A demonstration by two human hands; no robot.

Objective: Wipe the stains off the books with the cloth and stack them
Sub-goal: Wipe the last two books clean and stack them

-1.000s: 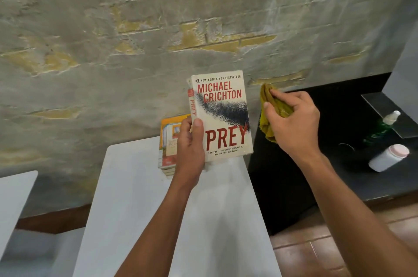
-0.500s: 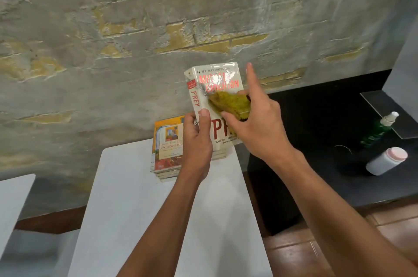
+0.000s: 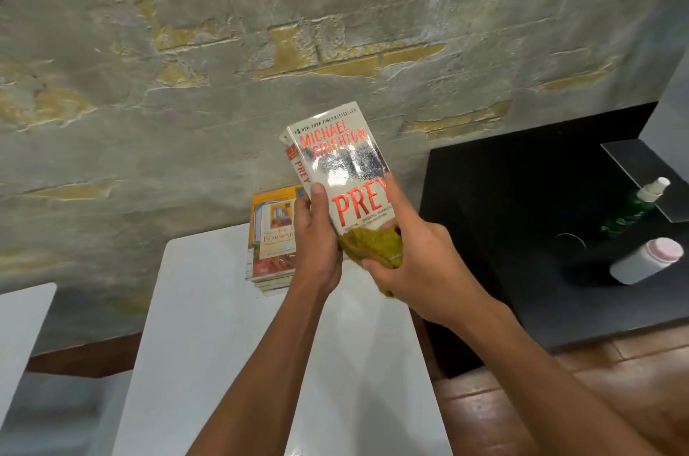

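We see a glossy paper cover on the paperback [image 3: 345, 172], catching glare; the cloth [image 3: 373, 247] looks nubbly and matt; the white table [image 3: 223, 325] smooth; the wall [image 3: 223, 45] rough plaster.

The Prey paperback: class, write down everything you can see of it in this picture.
The Prey paperback is a thick softcover with a glossy, silvery-white front that catches glare, and red lettering for author and title; the spine repeats the title in red. It is held up in the air, closed, front facing the camera, tilted to the left. The left hand grips its lower spine side, thumb on the cover. The right hand presses a yellow-green cloth against its bottom edge.
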